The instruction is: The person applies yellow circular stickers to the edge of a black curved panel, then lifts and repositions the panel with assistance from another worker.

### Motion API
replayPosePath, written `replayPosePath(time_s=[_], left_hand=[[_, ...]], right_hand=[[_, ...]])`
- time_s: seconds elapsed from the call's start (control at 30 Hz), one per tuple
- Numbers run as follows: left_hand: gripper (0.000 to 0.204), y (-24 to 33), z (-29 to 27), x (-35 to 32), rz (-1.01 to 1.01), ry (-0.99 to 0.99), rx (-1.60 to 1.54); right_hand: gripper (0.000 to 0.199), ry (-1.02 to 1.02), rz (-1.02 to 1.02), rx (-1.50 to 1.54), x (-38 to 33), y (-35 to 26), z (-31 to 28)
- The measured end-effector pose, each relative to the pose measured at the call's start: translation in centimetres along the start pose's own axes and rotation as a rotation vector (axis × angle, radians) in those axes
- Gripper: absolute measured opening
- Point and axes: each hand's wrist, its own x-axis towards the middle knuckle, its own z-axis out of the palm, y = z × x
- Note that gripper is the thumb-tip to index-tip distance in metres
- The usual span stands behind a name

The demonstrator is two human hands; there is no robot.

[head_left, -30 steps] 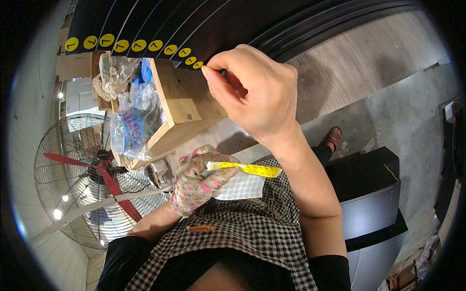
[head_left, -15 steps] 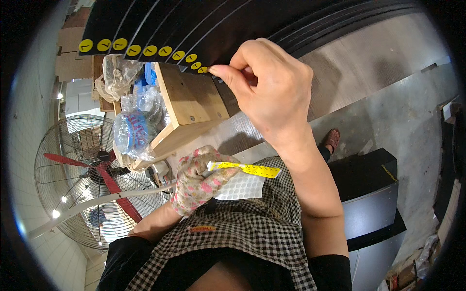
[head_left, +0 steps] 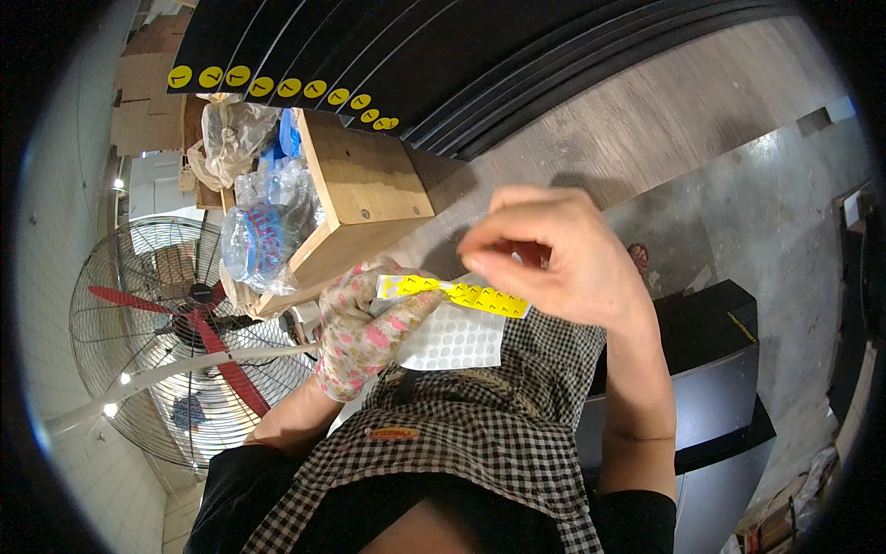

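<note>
My left hand (head_left: 365, 323), in a pink-patterned cloth glove, grips a sheet of round yellow stickers (head_left: 489, 301) in front of my apron. Below the yellow strip, the sheet's pale backing (head_left: 450, 343) with rows of round spots hangs down. My bare right hand (head_left: 577, 258) hovers just above the sheet's right end, slightly blurred. Its fingers are curled, with a gap between thumb and forefinger and nothing visible between them. Black panels (head_left: 388, 55) stand side by side at the top, and a row of round yellow stickers (head_left: 289, 88) runs along their near ends.
A wooden crate (head_left: 369, 180) holding plastic bags and a clear bottle (head_left: 254, 242) stands left of centre. Farther left is a caged fan (head_left: 198, 323) with red blades. Black and grey boxes (head_left: 711, 369) are on the floor at right. Wood-look flooring (head_left: 637, 120) lies beside the panels.
My right hand has come away from the last sticker on the panels and down toward the sheet, its thumb and forefinger parting. My left hand with the sheet has risen slightly.
</note>
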Motion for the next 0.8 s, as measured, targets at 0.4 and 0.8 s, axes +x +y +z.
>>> replayPosePath(time_s=[0.4, 0.8], left_hand=[[0.015, 0.4, -0.4, 0.2, -0.128, 0.022, -0.011], [0.015, 0.8, -0.7, -0.2, -0.29, -0.003, -0.147]], right_hand=[[0.01, 0.074, -0.072, -0.061, -0.3, -0.4, 1.3], [0.007, 0.509, -0.258, -0.154, 5.7, 1.4, 2.8]])
